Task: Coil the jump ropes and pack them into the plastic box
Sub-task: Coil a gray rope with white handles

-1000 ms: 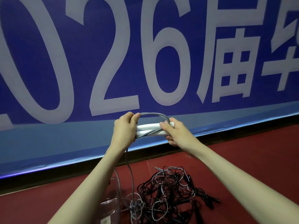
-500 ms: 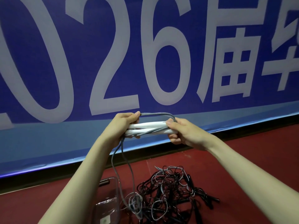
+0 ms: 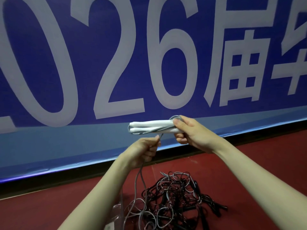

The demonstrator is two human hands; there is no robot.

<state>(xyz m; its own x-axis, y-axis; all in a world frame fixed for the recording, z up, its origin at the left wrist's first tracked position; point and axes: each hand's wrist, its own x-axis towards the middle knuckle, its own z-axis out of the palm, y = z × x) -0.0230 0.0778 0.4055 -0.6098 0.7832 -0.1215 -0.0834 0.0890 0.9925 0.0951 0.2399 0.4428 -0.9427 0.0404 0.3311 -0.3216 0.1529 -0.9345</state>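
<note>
The right hand (image 3: 191, 131) grips two white jump rope handles (image 3: 149, 126) held level before a blue banner (image 3: 83, 63). The left hand (image 3: 144, 150) pinches the grey cord (image 3: 137, 178) just below them. The cord hangs to a tangled pile of ropes (image 3: 174, 200) on the red floor (image 3: 249, 171), beside a clear plastic box (image 3: 117, 211).

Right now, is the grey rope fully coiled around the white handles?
Not yet. The grey rope hangs loose from the left hand to the floor; the right hand grips the white handles.
</note>
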